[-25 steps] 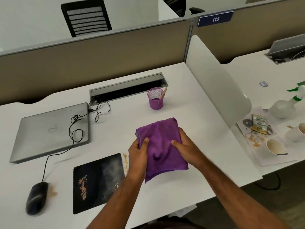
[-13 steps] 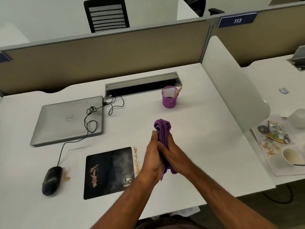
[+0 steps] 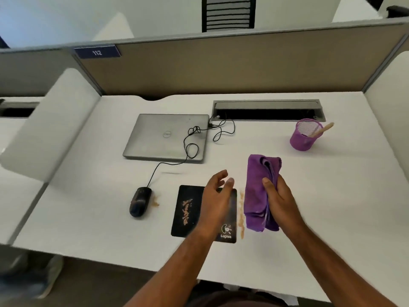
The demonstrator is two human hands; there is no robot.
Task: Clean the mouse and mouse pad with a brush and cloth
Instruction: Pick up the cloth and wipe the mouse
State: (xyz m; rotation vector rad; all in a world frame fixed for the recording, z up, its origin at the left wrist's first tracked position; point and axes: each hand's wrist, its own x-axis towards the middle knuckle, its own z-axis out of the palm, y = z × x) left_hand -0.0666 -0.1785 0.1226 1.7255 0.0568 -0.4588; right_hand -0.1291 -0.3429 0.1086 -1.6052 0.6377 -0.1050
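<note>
The right hand [image 3: 275, 198] has its fingers [image 3: 269, 185] wrapped round a folded purple cloth [image 3: 257, 193], held upright just right of the mouse pad [image 3: 188, 211]. The left hand [image 3: 218, 196] hovers over that pad, fingers spread and empty (slightly blurred). Brown crumbs streak the pad and the white surface [image 3: 332, 207] — some beside the black mouse [image 3: 139, 201] to its left. Farther back lie a closed laptop [image 3: 163, 138] and a purple mesh cup [image 3: 305, 135] holding a wooden brush handle [image 3: 322, 130].

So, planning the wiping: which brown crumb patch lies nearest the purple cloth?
The brown crumb streak along the black mouse pad's right edge, beside the folded purple cloth.
</note>
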